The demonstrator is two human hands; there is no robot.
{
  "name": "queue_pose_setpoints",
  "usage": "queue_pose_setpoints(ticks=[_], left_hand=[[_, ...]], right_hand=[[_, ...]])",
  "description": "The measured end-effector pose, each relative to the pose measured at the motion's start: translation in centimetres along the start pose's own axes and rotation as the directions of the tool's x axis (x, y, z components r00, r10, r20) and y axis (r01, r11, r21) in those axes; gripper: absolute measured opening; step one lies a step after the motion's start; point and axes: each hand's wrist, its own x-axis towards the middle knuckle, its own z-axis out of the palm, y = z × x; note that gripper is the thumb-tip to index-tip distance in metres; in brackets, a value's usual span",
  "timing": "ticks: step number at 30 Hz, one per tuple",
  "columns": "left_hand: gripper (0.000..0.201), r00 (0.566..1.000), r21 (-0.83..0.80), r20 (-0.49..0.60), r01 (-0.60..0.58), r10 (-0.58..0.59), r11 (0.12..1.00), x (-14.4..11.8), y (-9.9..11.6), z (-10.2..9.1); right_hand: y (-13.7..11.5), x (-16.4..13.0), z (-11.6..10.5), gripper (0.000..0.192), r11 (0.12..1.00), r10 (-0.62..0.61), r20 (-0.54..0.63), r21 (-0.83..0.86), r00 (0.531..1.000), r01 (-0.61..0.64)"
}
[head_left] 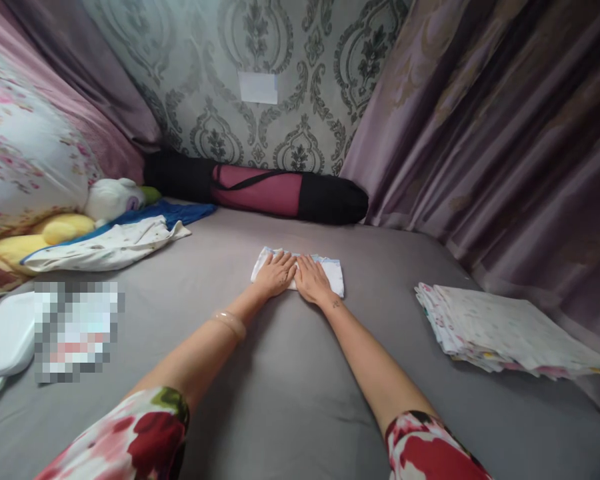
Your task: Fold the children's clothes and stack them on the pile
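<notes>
- Grey sheet [290, 387] covers the bed, and a small white folded cloth [333, 272] lies on it, out in the middle.
- Far left of the cloth are a yellow and white soft toy [80, 213] and a white blanket [115, 247].
- Left hand [276, 273] lies flat on the cloth, fingers close together.
- Right hand [311, 279] lies flat on the cloth too, touching the left hand.
- Behind the cloth, by the wall, lies a black and pink bag [260, 190].
- Right of the cloth sits a stack of folded cloths [505, 327].
</notes>
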Motion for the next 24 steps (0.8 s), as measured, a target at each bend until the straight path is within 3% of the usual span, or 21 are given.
queue_pose_setpoints(ticks=[5,11,15,19,24], left_hand=[[0.046,1.0,0.033,0.014,-0.028,0.028,0.999,0.6,0.0,-0.9],[0.046,0.998,0.067,-0.055,-0.026,0.03,0.997,0.4,-0.9,-0.7],[0.05,1.0,0.061,0.012,0.006,-0.007,0.998,0.2,-1.2,-0.2],[0.051,0.995,0.082,0.098,0.013,-0.021,0.997,0.5,-1.0,-1.3],[0.053,0.996,0.136,0.085,0.022,-0.034,0.99,0.3,-1.4,-2.3]], right_hand=[[0.0,0.2,-1.1,0.056,1.0,-0.008,0.051,-0.005,0.999,0.008],[0.7,0.0,-1.3,0.056,0.999,0.024,-0.011,-0.027,1.0,-0.025],[1.0,0.0,-0.4,0.056,0.999,0.044,0.0,-0.01,0.999,-0.044],[1.3,0.2,-0.7,0.057,0.999,0.035,0.054,0.018,0.998,-0.036],[2.5,-0.1,-1.1,0.059,0.999,0.036,0.018,-0.015,0.999,-0.036]])
